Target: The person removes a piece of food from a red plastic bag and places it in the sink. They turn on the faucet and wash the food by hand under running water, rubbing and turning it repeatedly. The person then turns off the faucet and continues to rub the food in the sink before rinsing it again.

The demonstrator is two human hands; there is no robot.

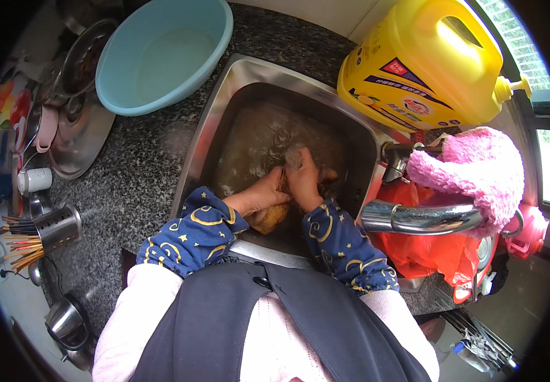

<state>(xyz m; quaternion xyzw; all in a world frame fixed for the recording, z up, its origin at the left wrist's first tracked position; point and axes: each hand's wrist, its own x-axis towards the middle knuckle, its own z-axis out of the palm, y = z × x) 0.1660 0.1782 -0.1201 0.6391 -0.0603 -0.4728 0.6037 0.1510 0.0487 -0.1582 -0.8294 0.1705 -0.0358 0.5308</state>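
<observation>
Both hands are together over a stainless steel sink holding murky brown water. My right hand grips a greyish scrubbing pad, which sticks out past the fingers. My left hand is closed around a brown, mottled piece, mostly hidden between the hands; it looks like a root vegetable. Below the left wrist lies a larger yellow-brown lump, also like a root vegetable, partly covered by that hand. Another brown piece shows right of my right hand.
A light-blue plastic basin stands behind left on the granite counter. A yellow detergent jug is at the back right. The chrome faucet, draped with a pink fluffy cloth, and a red plastic bag flank the sink's right side.
</observation>
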